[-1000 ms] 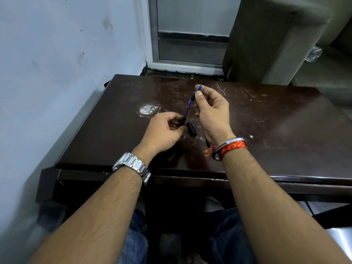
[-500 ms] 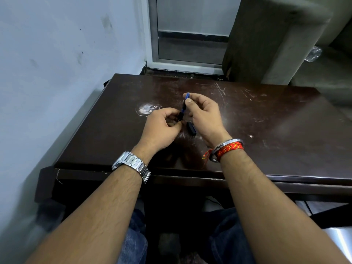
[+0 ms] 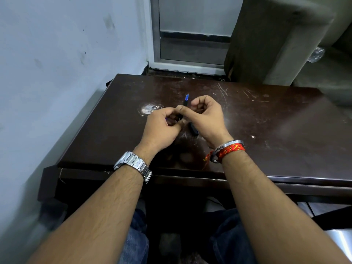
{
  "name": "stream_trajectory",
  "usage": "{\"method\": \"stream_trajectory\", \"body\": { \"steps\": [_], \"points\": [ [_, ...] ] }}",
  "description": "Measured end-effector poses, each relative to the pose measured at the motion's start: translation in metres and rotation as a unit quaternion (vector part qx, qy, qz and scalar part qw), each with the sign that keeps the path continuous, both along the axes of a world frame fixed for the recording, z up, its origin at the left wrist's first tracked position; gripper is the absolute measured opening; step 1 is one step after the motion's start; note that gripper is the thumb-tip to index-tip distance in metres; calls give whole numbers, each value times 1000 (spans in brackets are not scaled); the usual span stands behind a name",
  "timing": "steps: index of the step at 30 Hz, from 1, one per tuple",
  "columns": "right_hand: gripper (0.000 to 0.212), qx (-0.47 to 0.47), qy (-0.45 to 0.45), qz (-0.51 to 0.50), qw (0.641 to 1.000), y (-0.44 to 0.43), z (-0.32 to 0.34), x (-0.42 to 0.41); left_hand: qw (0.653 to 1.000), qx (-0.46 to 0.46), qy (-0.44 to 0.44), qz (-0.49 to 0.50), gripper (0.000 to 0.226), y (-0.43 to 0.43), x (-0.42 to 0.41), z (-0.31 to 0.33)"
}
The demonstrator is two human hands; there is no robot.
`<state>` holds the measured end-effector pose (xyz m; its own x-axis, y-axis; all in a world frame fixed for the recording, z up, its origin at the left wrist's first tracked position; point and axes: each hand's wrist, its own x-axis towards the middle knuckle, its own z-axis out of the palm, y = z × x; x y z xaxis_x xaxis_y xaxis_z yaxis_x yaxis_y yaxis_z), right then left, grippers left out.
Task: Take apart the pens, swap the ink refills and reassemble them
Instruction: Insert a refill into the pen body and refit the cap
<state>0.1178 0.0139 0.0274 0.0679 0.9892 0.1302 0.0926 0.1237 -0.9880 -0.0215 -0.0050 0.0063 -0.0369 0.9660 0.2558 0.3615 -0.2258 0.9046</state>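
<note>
Both hands meet over the middle of the dark brown table (image 3: 266, 121). My left hand (image 3: 162, 128) is closed around the lower end of a dark pen barrel (image 3: 180, 117), mostly hidden by the fingers. A blue ink refill (image 3: 186, 98) sticks up out of the barrel's far end. My right hand (image 3: 206, 116) pinches the barrel just below the blue tip with thumb and forefinger. A second black pen piece (image 3: 193, 129) lies on the table between my wrists, partly under my right hand.
A white scuffed patch (image 3: 149, 109) marks the tabletop left of my hands. A pale wall runs along the table's left side. A grey upholstered seat (image 3: 276, 40) stands behind the far right edge, beside a glass door frame.
My right hand has moved left and down toward my left hand, sliding the blue refill deeper into the barrel. Less of the refill shows now. The black piece on the table stayed put.
</note>
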Motion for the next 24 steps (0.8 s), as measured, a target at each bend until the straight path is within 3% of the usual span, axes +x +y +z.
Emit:
{"method": "stream_trajectory", "body": {
  "steps": [5,10,15,19,24],
  "points": [
    [30,4,74,9,997,0,-2,-5,1000,8,-9,-6,25,2,1,-2],
    [43,9,45,-18,999,0,-4,-4,1000,17,19,0,13,1,1,-3],
    [13,1,34,-12,999,1,-1,-7,1000,10,1,-1,20,1,2,-2],
    [25,9,23,-27,999,1,-3,-5,1000,25,11,9,18,2,1,-2],
    [14,3,30,-26,999,2,-2,-8,1000,10,-2,7,32,2,1,-3]
  ]
}}
